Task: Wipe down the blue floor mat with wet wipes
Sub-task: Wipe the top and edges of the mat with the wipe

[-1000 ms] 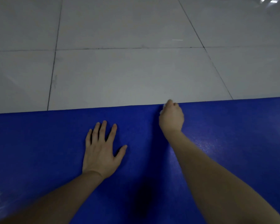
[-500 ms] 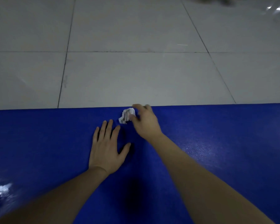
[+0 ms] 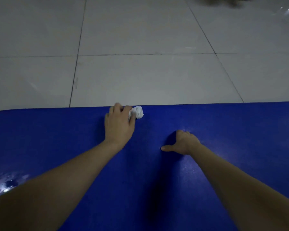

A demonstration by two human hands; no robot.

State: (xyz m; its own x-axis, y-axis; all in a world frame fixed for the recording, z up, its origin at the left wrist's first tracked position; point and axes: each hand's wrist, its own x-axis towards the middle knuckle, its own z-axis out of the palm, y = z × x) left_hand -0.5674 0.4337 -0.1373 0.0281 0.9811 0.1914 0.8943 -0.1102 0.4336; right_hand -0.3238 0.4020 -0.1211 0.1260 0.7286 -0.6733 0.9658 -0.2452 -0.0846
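Observation:
The blue floor mat (image 3: 240, 130) fills the lower half of the view; its far edge meets the tiles and its far left corner shows. A crumpled white wet wipe (image 3: 138, 112) lies on the mat right at that far edge. My left hand (image 3: 118, 124) reaches forward and grips the wipe's left side, fingers curled over it. My right hand (image 3: 184, 142) rests on the mat nearer to me and to the right, thumb stretched left, fingers bent down onto the surface and partly hidden.
Pale grey floor tiles (image 3: 140, 77) with dark grout lines lie beyond the mat. A wet, shiny patch (image 3: 8, 184) glints on the mat at the lower left. Something dark and blurred (image 3: 223, 2) sits at the top right edge.
The wipe has passed from my right hand to my left. My right hand drew back toward me and settled on the mat. The view shifted, showing the mat's left corner.

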